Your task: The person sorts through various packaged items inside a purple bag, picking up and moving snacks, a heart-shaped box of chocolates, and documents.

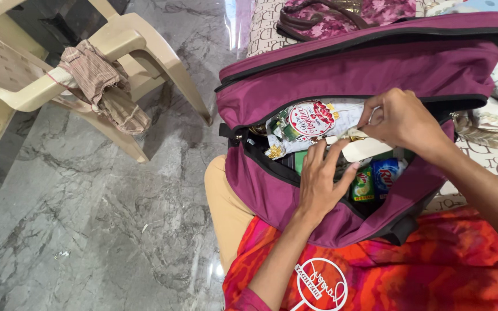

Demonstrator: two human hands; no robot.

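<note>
A maroon travel bag (341, 75) lies open on my lap, its zip mouth gaping. Inside it lie a white and red food packet (309, 121), a green sachet (363, 185) and a blue sachet (385, 174). My left hand (321, 181) reaches into the opening, fingers spread over a cream flat box (370, 148). My right hand (402, 118) comes from the right and pinches the top edge of the white packet near that box. Both hands touch the bag's contents.
A beige plastic chair (139, 52) with a striped brown cloth (102, 83) draped on its arm stands at the left on the grey marble floor (87, 219). A floral pink bag (347, 14) and patterned bedding (491, 155) lie behind. Orange-red cloth (410, 270) covers my lap.
</note>
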